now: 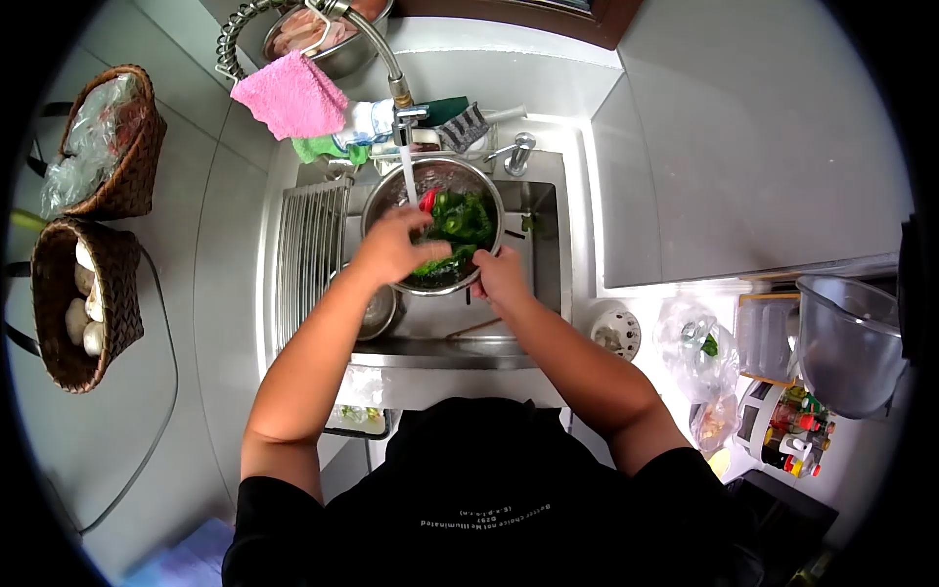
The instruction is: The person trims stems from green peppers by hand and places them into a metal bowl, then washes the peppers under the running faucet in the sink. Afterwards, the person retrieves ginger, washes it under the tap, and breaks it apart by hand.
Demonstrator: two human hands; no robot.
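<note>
A steel bowl point(500, 210) with green peppers point(460, 219) and a bit of red pepper point(427, 200) in water is held over the sink point(562, 254). Water runs from the faucet point(404, 127) into its left side. My left hand point(394, 245) reaches over the bowl's left rim, thumb and fingers apart above the peppers, slightly blurred. At the lower right rim, my right hand point(501, 277) grips the bowl; some of its fingers are hidden. Another metal bowl point(380, 315) sits partly hidden under my left forearm.
A metal drying rack point(313, 245) covers the sink's left side. Pink cloth point(290, 95) hangs by the faucet. Two woven baskets point(122, 303) hang at left. On the right are a clear plastic container point(849, 342), a plastic bag point(696, 342) and several bottles point(797, 430).
</note>
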